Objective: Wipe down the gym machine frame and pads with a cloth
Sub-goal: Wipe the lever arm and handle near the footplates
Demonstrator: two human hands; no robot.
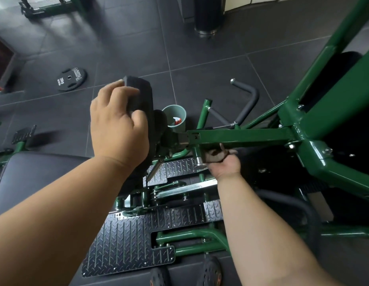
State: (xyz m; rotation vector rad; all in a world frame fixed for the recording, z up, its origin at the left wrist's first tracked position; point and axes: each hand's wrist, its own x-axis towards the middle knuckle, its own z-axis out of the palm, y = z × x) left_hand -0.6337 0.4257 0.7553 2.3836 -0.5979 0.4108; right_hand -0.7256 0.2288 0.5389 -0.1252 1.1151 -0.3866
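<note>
Nearest: tread-plate footplate, small numerals by its top edge, too tiny to read. R hand grips a grey-brown cloth against underside of green frame bar. L hand curls round black pad. Just beyond, green cup w/ red-white spray nozzle inside. Far L on floor: weight plate, white lettering, illegible.

The black weight plate on the floor, well beyond the left hand, carries white lettering: "20KG" can just be made out, while its brand arc is too small to read. Small digits, "7 6 5", stand on the green machine frame below the left forearm.
</note>
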